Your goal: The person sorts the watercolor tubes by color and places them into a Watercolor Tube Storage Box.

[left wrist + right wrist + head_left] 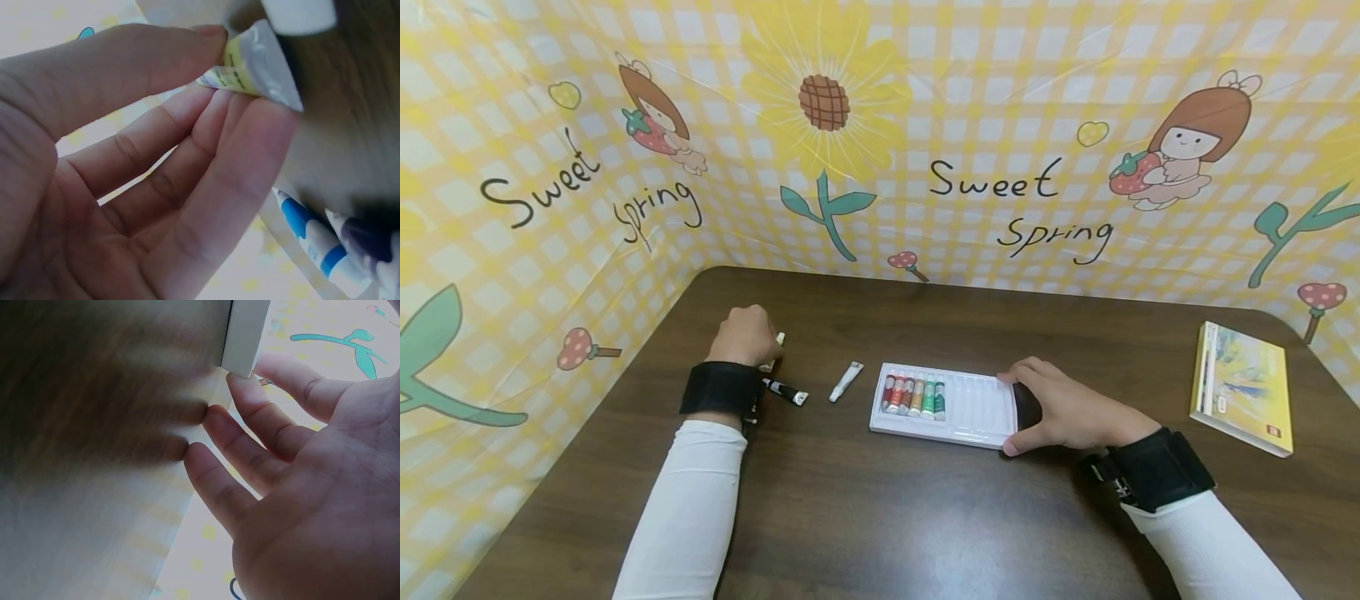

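Note:
My left hand [744, 337] pinches a small yellow-labelled paint tube [240, 74] between thumb and fingers, its flat crimped end sticking out, in the left wrist view. Below that hand lie a blue-labelled tube [312, 237] and a dark tube [362, 240]. A black-labelled tube [786, 392] and a white tube [847, 382] rest on the table to its right. My right hand [1067, 408] grips the right end of a white plastic paint tray [981, 408], thumb at the near corner and a finger at the far one. Several coloured paint tubes [916, 396] sit side by side in the tray's left half.
A yellow-covered book [1243, 387] lies at the right side of the brown table [880, 517]. Behind and along the left hangs a yellow checked cloth [985, 92] with printed flowers. Both wrists wear black straps [721, 387].

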The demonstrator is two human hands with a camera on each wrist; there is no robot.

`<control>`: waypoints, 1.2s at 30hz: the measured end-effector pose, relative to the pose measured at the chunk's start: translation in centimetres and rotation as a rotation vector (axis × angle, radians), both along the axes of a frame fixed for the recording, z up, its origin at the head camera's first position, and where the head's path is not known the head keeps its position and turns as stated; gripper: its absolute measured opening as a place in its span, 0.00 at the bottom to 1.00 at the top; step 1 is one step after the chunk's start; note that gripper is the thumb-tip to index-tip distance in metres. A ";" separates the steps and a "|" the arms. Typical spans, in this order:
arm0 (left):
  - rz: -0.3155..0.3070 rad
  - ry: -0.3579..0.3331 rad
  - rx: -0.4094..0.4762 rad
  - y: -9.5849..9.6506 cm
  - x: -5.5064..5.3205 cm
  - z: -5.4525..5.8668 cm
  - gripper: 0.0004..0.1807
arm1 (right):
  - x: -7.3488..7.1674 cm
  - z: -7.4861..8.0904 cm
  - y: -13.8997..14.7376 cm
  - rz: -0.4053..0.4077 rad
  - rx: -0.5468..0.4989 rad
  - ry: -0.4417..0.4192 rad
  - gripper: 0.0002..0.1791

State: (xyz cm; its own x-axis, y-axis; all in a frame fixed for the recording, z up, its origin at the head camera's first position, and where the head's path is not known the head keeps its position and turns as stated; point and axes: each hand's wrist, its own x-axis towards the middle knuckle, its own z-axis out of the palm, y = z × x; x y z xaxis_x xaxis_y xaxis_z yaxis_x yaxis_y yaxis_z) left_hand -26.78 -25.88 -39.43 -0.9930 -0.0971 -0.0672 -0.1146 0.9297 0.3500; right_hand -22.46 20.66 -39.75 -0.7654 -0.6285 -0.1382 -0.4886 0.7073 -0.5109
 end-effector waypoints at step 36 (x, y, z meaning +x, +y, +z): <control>-0.074 -0.018 -0.056 7.7 1.9 2.1 0.10 | -0.1 -0.1 0.0 0.008 0.008 0.012 0.55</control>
